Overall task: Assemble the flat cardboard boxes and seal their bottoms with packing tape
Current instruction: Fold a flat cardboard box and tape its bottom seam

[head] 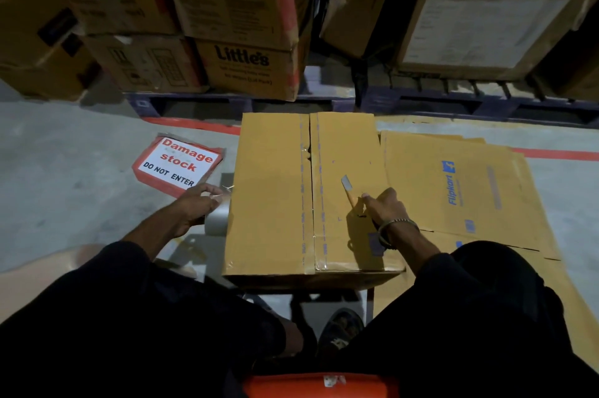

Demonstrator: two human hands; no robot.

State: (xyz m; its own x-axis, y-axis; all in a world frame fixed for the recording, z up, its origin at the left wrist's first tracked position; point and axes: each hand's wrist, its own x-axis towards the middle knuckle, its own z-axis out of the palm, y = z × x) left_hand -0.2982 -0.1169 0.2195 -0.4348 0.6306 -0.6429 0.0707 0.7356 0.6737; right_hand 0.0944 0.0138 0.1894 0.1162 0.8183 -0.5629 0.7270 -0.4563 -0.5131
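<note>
Head view shows one assembled box (308, 196) at frame centre with its seam taped, left hand (194, 206) gripping the tape roll (220, 219), right hand (384, 208) holding a cutter (348, 190), flat boxes (460, 190) at right remaining.

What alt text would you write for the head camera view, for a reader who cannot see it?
A seated person's right hand holds a box cutter over a taped cardboard box, while the left hand grips a tape roll beside it. Flat cardboard sheets lie to the right, a "Damage stock" sign to the left.
</note>
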